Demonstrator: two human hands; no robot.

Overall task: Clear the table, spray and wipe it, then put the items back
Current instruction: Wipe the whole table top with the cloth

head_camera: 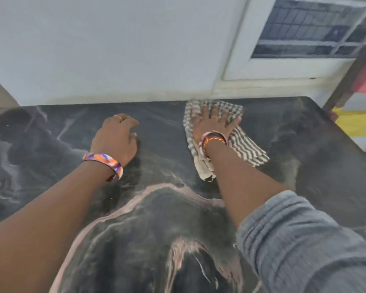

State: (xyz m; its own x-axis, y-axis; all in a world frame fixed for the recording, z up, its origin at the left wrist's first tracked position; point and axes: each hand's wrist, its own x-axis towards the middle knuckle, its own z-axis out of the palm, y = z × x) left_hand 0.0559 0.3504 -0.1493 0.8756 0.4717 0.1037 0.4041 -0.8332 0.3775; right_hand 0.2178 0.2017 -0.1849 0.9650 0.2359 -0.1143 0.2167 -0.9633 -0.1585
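A dark marble-patterned table point(156, 218) fills the lower view, with pale veins across it. A grey-and-white checked cloth point(243, 146) lies flat near the far edge, right of centre. My right hand point(213, 121) presses on the cloth with fingers spread straight. My left hand point(116, 136) rests on the bare tabletop to the left, fingers loosely curled and holding nothing. Both wrists wear bangles.
A white wall point(114, 49) runs along the table's far edge. A window with a grille point(304, 28) sits at the upper right. Past the table's right edge I see a dark wooden post point(347, 81) and yellow and red fabric point(359, 123).
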